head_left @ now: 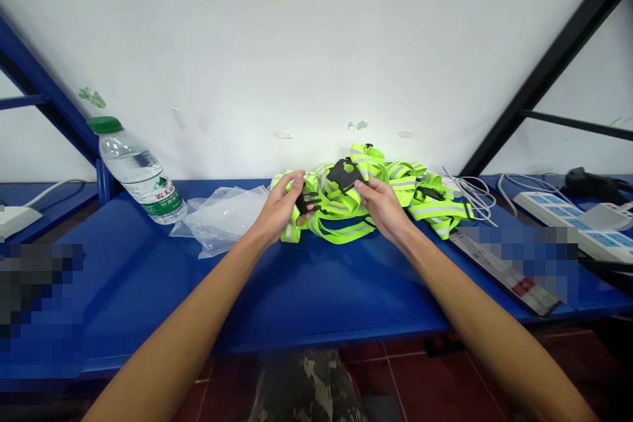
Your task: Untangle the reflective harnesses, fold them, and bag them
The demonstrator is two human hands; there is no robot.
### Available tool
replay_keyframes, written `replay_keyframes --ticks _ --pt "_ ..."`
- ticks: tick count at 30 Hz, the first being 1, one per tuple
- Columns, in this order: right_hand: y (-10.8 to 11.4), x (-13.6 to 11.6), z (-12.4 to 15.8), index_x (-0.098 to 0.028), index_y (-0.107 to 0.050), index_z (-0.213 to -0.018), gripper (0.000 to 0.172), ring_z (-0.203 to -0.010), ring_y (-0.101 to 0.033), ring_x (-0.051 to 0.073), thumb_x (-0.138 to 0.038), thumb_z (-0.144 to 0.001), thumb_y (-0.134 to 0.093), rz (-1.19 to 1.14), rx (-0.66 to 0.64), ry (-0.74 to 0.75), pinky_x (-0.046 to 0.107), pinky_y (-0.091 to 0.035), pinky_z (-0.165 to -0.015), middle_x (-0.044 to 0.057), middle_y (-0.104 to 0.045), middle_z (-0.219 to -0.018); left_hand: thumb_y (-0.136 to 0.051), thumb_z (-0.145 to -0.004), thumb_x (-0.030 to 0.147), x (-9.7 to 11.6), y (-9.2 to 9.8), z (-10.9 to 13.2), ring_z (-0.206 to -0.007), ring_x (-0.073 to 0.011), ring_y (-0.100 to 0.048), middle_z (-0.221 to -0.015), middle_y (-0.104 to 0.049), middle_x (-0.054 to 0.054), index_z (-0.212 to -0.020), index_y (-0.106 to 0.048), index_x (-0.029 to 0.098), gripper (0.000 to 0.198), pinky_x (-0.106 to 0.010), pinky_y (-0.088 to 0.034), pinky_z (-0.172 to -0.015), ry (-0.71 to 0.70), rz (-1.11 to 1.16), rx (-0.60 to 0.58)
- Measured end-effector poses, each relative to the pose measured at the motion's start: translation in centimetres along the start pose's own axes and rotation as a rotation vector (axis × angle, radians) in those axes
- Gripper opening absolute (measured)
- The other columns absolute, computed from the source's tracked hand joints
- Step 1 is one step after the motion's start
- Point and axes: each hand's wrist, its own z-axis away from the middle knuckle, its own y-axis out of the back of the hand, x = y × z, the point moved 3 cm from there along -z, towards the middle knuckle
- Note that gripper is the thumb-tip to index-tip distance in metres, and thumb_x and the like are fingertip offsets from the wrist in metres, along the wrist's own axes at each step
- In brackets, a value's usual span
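Observation:
My left hand (283,204) is closed on a black pronged buckle half (311,200), thumb on top, its prongs pointing right. My right hand (383,204) pinches the lower right edge of a flat black plastic piece (342,175) with a cut-out through which yellow shows. A gap separates the two black parts. Around and behind them lies a tangled pile of fluorescent yellow-green straps (400,178) with silver reflective stripes. Another black buckle (431,194) sits among the straps on the right.
Left of the straps are a clear plastic bag (217,219) and a green-capped water bottle (143,175). To the right lie white cables (477,194), a phone-like device (504,270) and a power strip (573,224). Everything rests on a blue shelf (316,303) against a white wall.

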Motion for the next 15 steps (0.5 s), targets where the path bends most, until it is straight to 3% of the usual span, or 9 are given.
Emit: replay_keyframes --ticks 2,5,9,15 --pt "0.43 -0.03 0.10 -0.021 -0.070 -0.087 0.031 -0.070 -0.060 0.016 -0.047 -0.072 -0.078 -0.036 -0.023 -0.067 0.028 -0.049 -0.064 0.002 -0.069 -0.081 -0.063 -0.081 0.066 -0.10 0.12 -0.10 -0.039 -0.0137 -0.055 -0.053 -0.057 0.003 -0.124 -0.053 0.021 0.063 -0.019 -0.033 -0.032 -0.034 -0.038 0.042" --pt "0.19 0.28 0.46 -0.020 -0.069 -0.076 0.028 -0.052 -0.051 0.012 -0.043 -0.067 -0.080 0.074 -0.103 -0.149 0.026 -0.042 -0.051 -0.001 -0.063 -0.063 -0.068 -0.080 0.061 -0.29 0.25 -0.14 -0.034 -0.0128 -0.053 -0.051 -0.057 0.003 -0.123 -0.055 0.021 0.061 -0.018 -0.030 -0.030 -0.066 -0.097 0.091" --pt "0.05 0.35 0.55 -0.020 -0.066 -0.068 0.023 -0.053 -0.052 0.013 -0.040 -0.065 -0.077 0.171 -0.071 -0.119 0.026 -0.042 -0.051 -0.003 -0.059 -0.057 -0.073 -0.078 0.055 -0.47 0.16 -0.07 -0.033 -0.0139 -0.054 -0.047 -0.054 0.004 -0.128 -0.055 0.021 0.063 -0.017 -0.027 -0.028 -0.067 -0.121 0.061" --pt "0.44 0.03 0.54 -0.020 -0.066 -0.066 0.017 -0.055 -0.054 0.014 -0.035 -0.065 -0.073 0.108 -0.036 -0.131 0.026 -0.043 -0.054 -0.002 -0.061 -0.059 -0.070 -0.079 0.060 -0.55 0.01 0.01 -0.034 -0.0152 -0.055 -0.046 -0.054 0.003 -0.135 -0.054 0.023 0.069 -0.018 -0.028 -0.029 -0.067 -0.146 0.045"
